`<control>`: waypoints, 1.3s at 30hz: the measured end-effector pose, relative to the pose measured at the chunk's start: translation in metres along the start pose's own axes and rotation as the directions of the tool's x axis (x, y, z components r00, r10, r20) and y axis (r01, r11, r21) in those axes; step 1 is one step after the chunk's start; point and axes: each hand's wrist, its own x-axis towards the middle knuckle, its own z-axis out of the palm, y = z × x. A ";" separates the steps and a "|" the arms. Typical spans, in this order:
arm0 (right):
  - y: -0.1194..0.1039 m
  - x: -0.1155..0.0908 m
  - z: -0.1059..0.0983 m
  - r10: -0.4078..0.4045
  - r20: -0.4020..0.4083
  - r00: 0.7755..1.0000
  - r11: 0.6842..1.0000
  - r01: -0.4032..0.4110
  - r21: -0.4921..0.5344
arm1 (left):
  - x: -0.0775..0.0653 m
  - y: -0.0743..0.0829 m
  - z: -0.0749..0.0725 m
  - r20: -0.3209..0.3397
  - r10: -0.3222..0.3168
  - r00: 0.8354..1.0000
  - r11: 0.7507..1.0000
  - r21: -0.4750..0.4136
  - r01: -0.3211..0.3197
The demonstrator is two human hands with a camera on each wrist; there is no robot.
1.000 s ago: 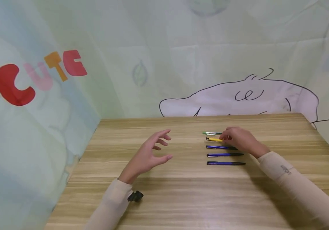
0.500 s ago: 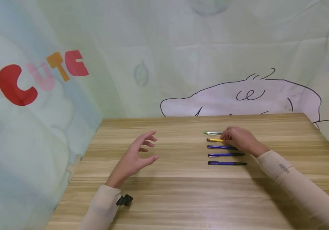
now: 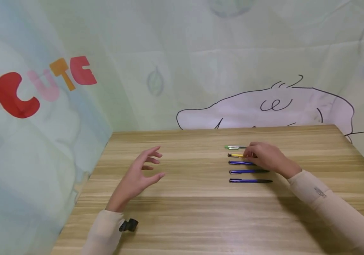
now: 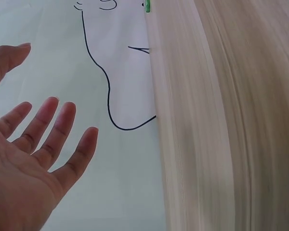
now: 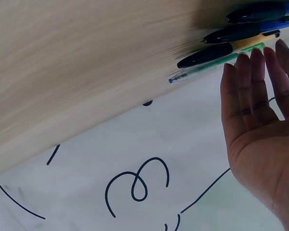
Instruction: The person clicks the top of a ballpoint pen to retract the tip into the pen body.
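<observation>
Five-fingered and bare, my right hand [image 3: 266,157] is over the right ends of the upper pens in the head view. Its fingertips are at the yellow pen [image 3: 235,155], which lies flat with a black grip [image 5: 204,56]. In the right wrist view the fingers look fairly straight, with no pen seen between them and the thumb. Above the yellow pen lies a green clear pen [image 3: 234,147]; below it are a blue pen [image 3: 240,163], a second blue pen [image 3: 245,171] and a third blue pen [image 3: 248,181]. My left hand [image 3: 134,179] hovers at left, fingers spread, holding nothing.
The pens lie in a row, roughly parallel, on a wood-grain table [image 3: 182,219]. A printed fabric backdrop [image 3: 156,42] rises behind the table's far edge and along its left side. A small black device [image 3: 129,225] is on the left cuff.
My left hand has drawn back to the left, away from the pens. The yellow pen, slightly slanted earlier, now lies level in the row. My right hand has stayed almost in place.
</observation>
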 end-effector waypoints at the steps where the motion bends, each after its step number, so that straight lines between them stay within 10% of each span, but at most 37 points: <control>1: 0.000 -0.001 0.000 0.002 0.012 1.000 1.000 -0.002 -0.001 | -0.001 -0.001 -0.002 -0.005 -0.001 1.000 1.000 0.004 0.001; 18: -0.003 -0.007 0.005 0.052 0.104 0.993 0.998 -0.048 -0.040 | 0.008 0.002 0.003 -0.013 0.014 1.000 1.000 0.008 -0.014; 39: -0.014 -0.017 -0.008 0.037 0.006 0.999 0.999 -0.037 0.022 | 0.042 0.020 0.032 0.054 0.091 0.994 0.994 -0.062 -0.088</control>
